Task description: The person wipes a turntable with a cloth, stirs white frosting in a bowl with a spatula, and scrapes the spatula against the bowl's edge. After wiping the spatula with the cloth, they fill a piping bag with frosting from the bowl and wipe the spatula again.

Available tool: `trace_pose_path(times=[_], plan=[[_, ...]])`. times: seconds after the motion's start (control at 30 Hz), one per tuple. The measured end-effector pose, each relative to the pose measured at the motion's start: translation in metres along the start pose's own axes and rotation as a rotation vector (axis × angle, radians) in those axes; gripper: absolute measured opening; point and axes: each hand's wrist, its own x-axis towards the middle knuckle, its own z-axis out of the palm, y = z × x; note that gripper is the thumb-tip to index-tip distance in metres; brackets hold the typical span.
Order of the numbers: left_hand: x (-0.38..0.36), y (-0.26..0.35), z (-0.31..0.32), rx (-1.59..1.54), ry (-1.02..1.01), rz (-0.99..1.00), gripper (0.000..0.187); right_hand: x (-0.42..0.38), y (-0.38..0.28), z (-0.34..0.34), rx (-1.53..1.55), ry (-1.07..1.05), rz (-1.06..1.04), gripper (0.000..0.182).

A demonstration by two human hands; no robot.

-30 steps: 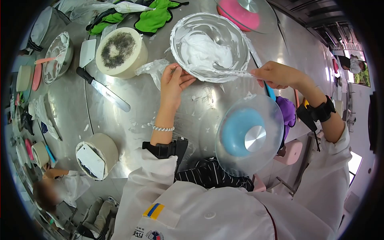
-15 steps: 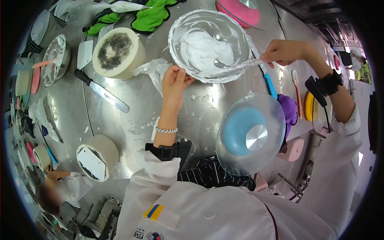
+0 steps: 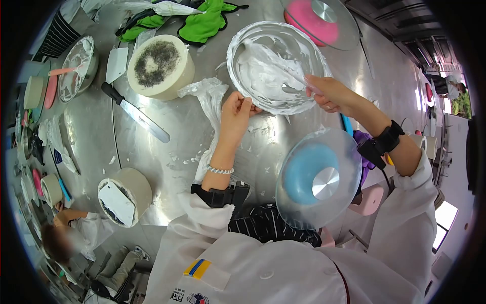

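Observation:
A bowl [image 3: 276, 110] sits on the steel table, its rim and walls smeared with white cream [image 3: 263, 63]. My left hand [image 3: 237, 110] is closed on the near left part of its rim. My right hand [image 3: 329, 95] is closed around the end of a cream-coated spatula [image 3: 292, 75], whose far part lies in the cream inside the bowl. The spatula's blade is hidden by cream. Beside my left hand lies a crumpled clear plastic bag [image 3: 208, 96]. Closer to my body, below my right hand, stands a blue turntable [image 3: 304, 172] with a clear disc.
Left of the bowl are a speckled-topped round block [image 3: 161, 68], a long black-handled knife [image 3: 144, 121] and a white scraper [image 3: 117, 63]. Another block [image 3: 124, 197] stands near the table edge. A pink turntable [image 3: 314, 23] and green cloth [image 3: 205, 23] lie beyond. A co-worker [image 3: 76, 235] is at lower left.
My right hand has moved left and inward over the bowl's rim, carrying the spatula deeper into the cream. My left hand still grips the rim. The whole view has shifted slightly.

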Motion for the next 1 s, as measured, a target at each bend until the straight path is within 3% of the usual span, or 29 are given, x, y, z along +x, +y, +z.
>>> trace_pose_path(times=[0.03,0.1,0.2,0.27,0.4,0.5,0.57,0.7,0.8,0.87,0.9,0.97,1.0], plan=[[0.000,0.000,0.000,0.016,0.003,-0.013,0.010,0.000,0.001,0.003,0.185,0.018,0.023,0.042],[0.000,-0.002,0.001,0.008,0.022,-0.001,0.010,-0.004,0.003,0.002,0.240,0.040,0.041,0.042],[-0.001,-0.003,0.005,-0.008,0.074,0.019,0.010,-0.026,-0.006,-0.004,0.066,0.090,0.086,0.041],[0.000,-0.006,0.007,-0.018,0.105,0.023,0.010,-0.043,-0.018,-0.001,-0.362,0.030,0.146,0.041],[0.002,-0.009,0.008,0.031,0.078,0.061,0.010,-0.032,-0.017,0.009,-0.367,0.023,0.043,0.041],[0.000,-0.005,0.007,0.013,0.072,0.041,0.011,-0.016,-0.019,0.009,-0.107,0.018,0.040,0.040],[-0.002,-0.004,0.006,0.011,0.071,0.022,0.011,-0.010,-0.014,0.006,0.236,0.048,0.098,0.040],[-0.006,-0.003,0.007,0.062,0.068,0.008,0.010,-0.021,-0.004,-0.004,0.382,0.089,0.124,0.041],[-0.010,-0.006,0.008,0.054,0.058,0.018,0.012,-0.045,0.001,-0.009,0.214,0.214,0.097,0.037],[-0.011,-0.011,0.011,0.029,0.074,0.042,0.011,-0.050,0.018,-0.007,-0.306,0.492,-0.149,0.031],[-0.011,-0.012,0.014,0.027,0.067,0.040,0.011,-0.047,0.035,-0.005,-0.304,0.498,-0.146,0.031],[-0.012,-0.013,0.018,-0.017,0.131,0.069,0.009,-0.045,0.064,0.003,-0.808,0.646,-0.627,0.025],[-0.011,-0.014,0.018,-0.017,0.126,0.069,0.009,-0.049,0.068,0.008,-0.916,0.708,-0.555,0.021]])
